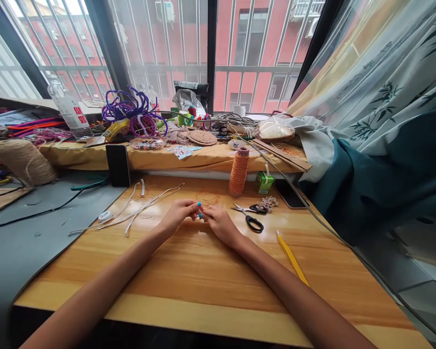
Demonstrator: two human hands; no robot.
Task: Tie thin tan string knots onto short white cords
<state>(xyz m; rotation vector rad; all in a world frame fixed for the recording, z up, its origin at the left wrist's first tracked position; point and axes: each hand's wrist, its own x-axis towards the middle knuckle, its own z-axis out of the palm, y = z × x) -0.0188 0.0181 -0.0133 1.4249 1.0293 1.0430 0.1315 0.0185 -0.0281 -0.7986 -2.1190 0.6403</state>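
Note:
My left hand (pixel 179 213) and my right hand (pixel 218 221) meet over the middle of the wooden table, fingertips pinched together at blue-painted nails. What they pinch is too small to make out. Thin orange thread (pixel 209 198) lies in loose loops just behind them. An orange thread spool (pixel 239 172) stands upright behind my right hand. Black-handled scissors (pixel 254 223) lie with blades apart to its right, beside a small beaded piece (pixel 269 203). White cords (pixel 141 209) are spread left of my left hand.
Yellow tweezers (pixel 291 257) lie at the right. A green box (pixel 264 182) and a phone (pixel 292 195) sit at the back right. Another phone (pixel 117 166) leans against the cluttered ledge (pixel 152 159). A twine roll (pixel 23 162) is at far left; a cable crosses the right side.

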